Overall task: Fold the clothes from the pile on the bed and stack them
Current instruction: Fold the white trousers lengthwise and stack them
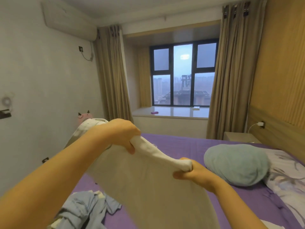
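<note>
Beige garment [148, 187] held up over purple bed [189, 146], left hand [122, 134] and right hand [193, 174] gripping its bunched white edge; blue clothes [85, 207] crumpled below.

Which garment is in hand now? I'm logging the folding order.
The cream-white cloth garment, gripped along its top edge by the left hand and right hand; the crumpled light-blue garment lies untouched on the purple bed.

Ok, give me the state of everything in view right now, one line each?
Left hand: grips the garment's bunched top edge.
Right hand: grips the same edge further along.
Cream fabric garment: held up, hanging, unfolded.
Light blue crumpled clothes: lying unfolded on the bed.
Purple-sheeted bed: holds a pillow and clothes.
Pale teal round pillow: resting on the bed.
Tan curtains: drawn open.
</note>
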A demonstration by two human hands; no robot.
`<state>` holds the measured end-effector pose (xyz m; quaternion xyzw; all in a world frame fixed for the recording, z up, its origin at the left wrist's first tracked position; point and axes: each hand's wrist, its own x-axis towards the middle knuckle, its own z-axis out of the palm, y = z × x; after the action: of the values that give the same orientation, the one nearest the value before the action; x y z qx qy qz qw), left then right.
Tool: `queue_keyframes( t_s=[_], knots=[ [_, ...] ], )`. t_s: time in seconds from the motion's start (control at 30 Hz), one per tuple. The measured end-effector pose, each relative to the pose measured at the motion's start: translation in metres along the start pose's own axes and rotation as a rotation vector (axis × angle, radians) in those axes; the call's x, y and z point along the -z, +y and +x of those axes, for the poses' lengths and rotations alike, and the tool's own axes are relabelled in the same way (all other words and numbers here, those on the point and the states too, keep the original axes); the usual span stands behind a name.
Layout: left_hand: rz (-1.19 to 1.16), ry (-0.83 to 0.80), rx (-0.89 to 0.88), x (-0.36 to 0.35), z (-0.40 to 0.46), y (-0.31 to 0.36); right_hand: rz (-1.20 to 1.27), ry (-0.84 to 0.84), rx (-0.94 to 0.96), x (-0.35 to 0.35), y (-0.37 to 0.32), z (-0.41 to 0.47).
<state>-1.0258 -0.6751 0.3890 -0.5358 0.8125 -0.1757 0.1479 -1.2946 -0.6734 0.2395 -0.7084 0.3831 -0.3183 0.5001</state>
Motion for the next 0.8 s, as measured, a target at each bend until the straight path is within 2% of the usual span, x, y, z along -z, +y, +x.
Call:
queue_keyframes(
  t_s=[0.13, 0.3, 0.47, 0.67, 0.73, 0.8],
  knots=[
    [-0.024, -0.047, -0.012, -0.029, 0.001, 0.026, -0.1, 0.052, -0.056, -0.01, 0.035, -0.014],
    [0.027, -0.078, -0.017, -0.04, 0.004, 0.048, -0.44, 0.234, -0.048, -0.023, 0.074, -0.018],
    [0.047, -0.102, 0.005, -0.03, 0.008, 0.05, -0.259, 0.324, -0.078, -0.028, 0.073, -0.018],
    [0.051, -0.115, 0.038, -0.032, 0.009, 0.043, 0.017, 0.408, -0.01, -0.021, 0.059, -0.019],
    [0.073, -0.122, 0.042, -0.035, 0.01, 0.041, -0.05, 0.369, 0.029, -0.02, 0.055, -0.022],
    [0.08, -0.118, 0.048, -0.039, 0.012, 0.04, -0.231, 0.347, 0.081, -0.022, 0.056, -0.024]
  ],
)
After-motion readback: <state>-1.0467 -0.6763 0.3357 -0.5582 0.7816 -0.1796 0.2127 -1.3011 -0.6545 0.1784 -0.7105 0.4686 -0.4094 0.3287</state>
